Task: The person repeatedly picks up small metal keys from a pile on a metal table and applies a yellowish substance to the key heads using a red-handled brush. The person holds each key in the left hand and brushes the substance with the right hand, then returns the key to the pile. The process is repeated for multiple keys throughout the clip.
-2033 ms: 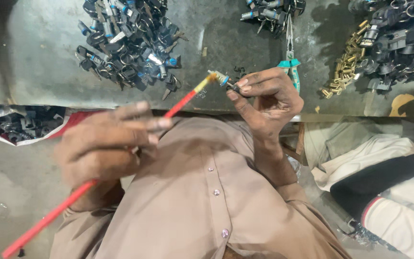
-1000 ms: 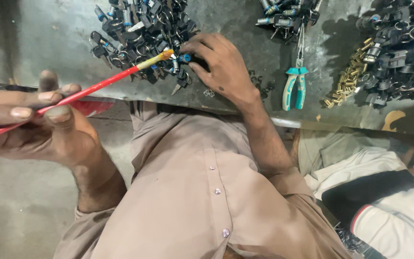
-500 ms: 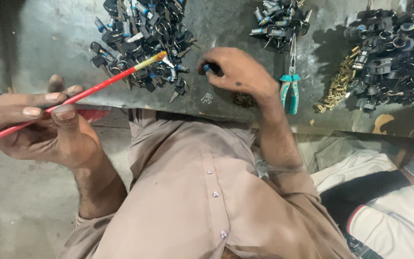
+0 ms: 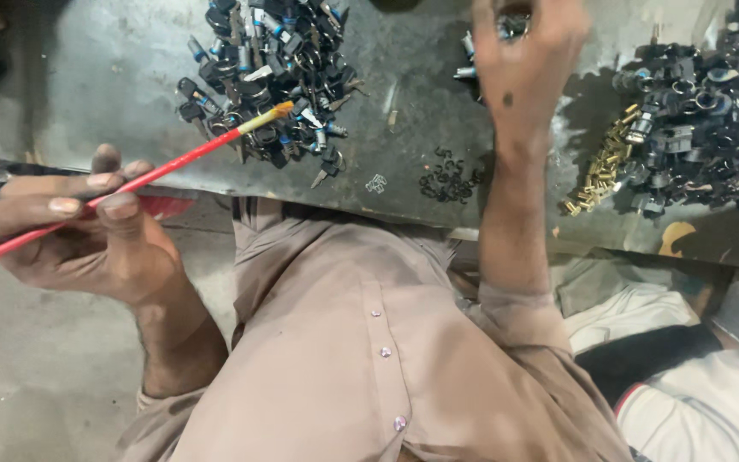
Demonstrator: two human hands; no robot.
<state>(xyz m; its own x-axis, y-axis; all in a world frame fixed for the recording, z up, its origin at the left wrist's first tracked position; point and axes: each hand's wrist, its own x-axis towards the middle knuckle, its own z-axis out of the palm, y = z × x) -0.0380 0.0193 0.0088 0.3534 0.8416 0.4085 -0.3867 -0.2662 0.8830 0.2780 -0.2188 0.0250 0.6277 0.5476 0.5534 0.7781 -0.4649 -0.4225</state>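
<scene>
Red-handled brush (image 4: 121, 186) sits in the left hand (image 4: 87, 235), thumb and fingers pinched round the shaft; its rear end runs off the left frame edge, and the yellowish bristle tip hangs over the near edge of the pile of keys and small lock parts (image 4: 271, 73) on the grey metal bench (image 4: 87, 77). Can't tell if the bristles touch the pile. Right hand (image 4: 523, 56) is stretched to the far side of the bench, over a second small heap of parts (image 4: 472, 51); its fingertips are cut off by the top edge and the hand covers most of that heap, so I can't tell whether the fingers grip anything or hang loose. Small black rings (image 4: 446, 175) lie scattered between the 2 arms. Brass pins (image 4: 605, 167) lie right of the forearm, beside a dark heap of lock cylinders (image 4: 703, 128), partly out of frame. Bottom right, another person's white garment (image 4: 694, 402), only partly in view.
</scene>
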